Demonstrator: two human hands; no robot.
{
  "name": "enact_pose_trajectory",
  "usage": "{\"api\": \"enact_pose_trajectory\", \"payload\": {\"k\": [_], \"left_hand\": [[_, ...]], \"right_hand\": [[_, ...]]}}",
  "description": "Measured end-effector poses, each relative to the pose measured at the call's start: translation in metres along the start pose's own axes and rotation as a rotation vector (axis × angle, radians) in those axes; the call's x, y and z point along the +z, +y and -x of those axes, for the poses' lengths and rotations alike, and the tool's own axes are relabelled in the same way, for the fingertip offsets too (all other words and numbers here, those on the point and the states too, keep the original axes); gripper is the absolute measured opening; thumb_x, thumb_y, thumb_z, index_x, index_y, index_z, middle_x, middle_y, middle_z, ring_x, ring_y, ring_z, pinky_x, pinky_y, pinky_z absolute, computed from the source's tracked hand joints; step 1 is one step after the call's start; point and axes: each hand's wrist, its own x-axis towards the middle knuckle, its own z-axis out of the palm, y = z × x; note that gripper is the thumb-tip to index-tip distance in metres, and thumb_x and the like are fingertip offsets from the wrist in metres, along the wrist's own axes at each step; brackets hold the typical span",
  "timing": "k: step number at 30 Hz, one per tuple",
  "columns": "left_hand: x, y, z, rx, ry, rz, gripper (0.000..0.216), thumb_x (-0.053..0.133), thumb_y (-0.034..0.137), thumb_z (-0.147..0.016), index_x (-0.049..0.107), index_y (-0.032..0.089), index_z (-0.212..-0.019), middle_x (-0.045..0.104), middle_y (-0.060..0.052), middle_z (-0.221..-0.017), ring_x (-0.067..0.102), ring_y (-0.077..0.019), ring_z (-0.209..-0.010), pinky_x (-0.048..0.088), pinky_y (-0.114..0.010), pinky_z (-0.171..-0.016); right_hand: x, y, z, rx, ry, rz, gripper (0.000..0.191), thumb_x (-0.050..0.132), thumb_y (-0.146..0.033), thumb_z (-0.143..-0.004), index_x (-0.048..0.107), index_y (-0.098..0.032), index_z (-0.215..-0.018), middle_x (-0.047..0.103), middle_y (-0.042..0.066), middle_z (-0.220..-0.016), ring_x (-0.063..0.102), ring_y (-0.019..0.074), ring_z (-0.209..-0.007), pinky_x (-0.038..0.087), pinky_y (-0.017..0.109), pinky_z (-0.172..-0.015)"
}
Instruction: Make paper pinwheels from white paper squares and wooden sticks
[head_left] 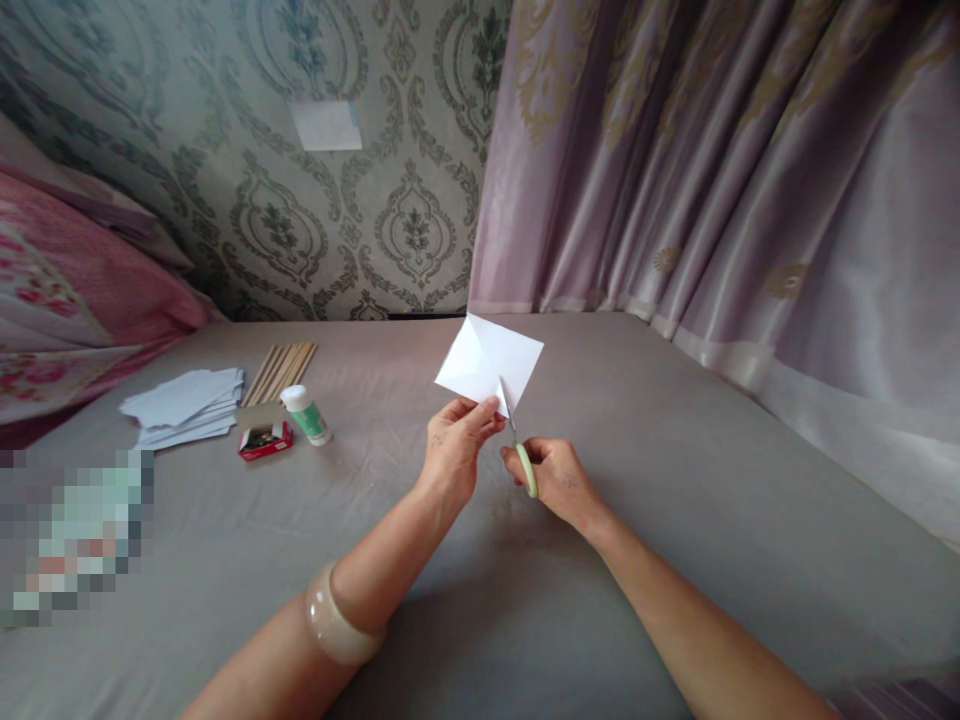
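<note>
Between thumb and fingers, my left hand (456, 445) pinches the near corner of a white square of paper (487, 355), held up above the grey cloth. My right hand (555, 475) is closed round the pale green handles of a pair of scissors (527, 470). The blades reach up over the near part of the paper, with one blade seen against its face. How far any cut runs into the sheet cannot be made out. A light bangle sits on my left forearm.
To the left lie a stack of white paper (187, 405), several thin wooden sticks (281, 370), a small red open box (265, 440) with small items in it, and a white-and-green glue stick (306, 415). Curtains (637, 180) hang along the right; a patterned wall (405, 220) stands behind.
</note>
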Motion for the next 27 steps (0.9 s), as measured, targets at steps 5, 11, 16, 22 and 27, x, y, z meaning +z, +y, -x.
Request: {"api": "enact_pose_trajectory", "payload": {"k": [5,11,16,22,27], "left_hand": [[0.0005,0.0005,0.0000,-0.002,0.000,0.002,0.020,0.078,0.019,-0.058,0.059,0.011,-0.058,0.059,-0.001,-0.059,0.057,-0.0091,-0.057,0.047,-0.025,-0.065],[-0.0007,-0.0009,0.0000,0.001,-0.010,0.002,0.021,0.078,0.021,-0.058,0.059,0.012,-0.059,0.059,-0.001,-0.060,0.057,-0.0092,-0.058,0.047,-0.026,-0.066],[-0.0005,-0.0010,-0.0006,0.001,-0.007,0.004,0.020,0.078,0.020,-0.058,0.059,0.011,-0.058,0.059,-0.001,-0.060,0.056,-0.0089,-0.057,0.047,-0.025,-0.065],[0.0005,0.0005,0.0005,-0.001,-0.008,0.013,0.020,0.078,0.019,-0.057,0.060,0.011,-0.058,0.059,-0.001,-0.060,0.056,-0.0087,-0.057,0.048,-0.024,-0.064],[0.0002,-0.0002,0.0006,-0.001,-0.007,0.018,0.020,0.078,0.019,-0.058,0.060,0.011,-0.058,0.059,-0.001,-0.060,0.056,-0.0084,-0.057,0.047,-0.023,-0.063]], "right_hand": [[0.0005,0.0035,-0.0009,-0.007,-0.008,0.017,0.032,0.059,-0.040,-0.069,0.048,-0.017,-0.049,0.042,-0.004,-0.046,0.034,0.0079,-0.046,0.027,0.023,-0.044],[0.0013,0.0071,-0.0027,0.003,-0.001,0.015,0.030,0.059,-0.039,-0.067,0.049,-0.017,-0.049,0.044,-0.004,-0.045,0.036,0.0082,-0.045,0.026,0.023,-0.044],[0.0006,0.0039,-0.0013,0.003,0.002,0.013,0.029,0.059,-0.039,-0.068,0.050,-0.017,-0.050,0.045,-0.003,-0.046,0.036,0.0083,-0.046,0.028,0.023,-0.044],[0.0004,0.0030,-0.0007,-0.002,0.000,0.005,0.030,0.059,-0.038,-0.068,0.048,-0.017,-0.049,0.044,-0.003,-0.046,0.036,0.0083,-0.046,0.028,0.023,-0.045],[0.0001,0.0022,-0.0005,0.003,-0.006,0.005,0.031,0.060,-0.040,-0.068,0.048,-0.018,-0.049,0.042,-0.004,-0.045,0.035,0.0084,-0.046,0.028,0.023,-0.045]]}}
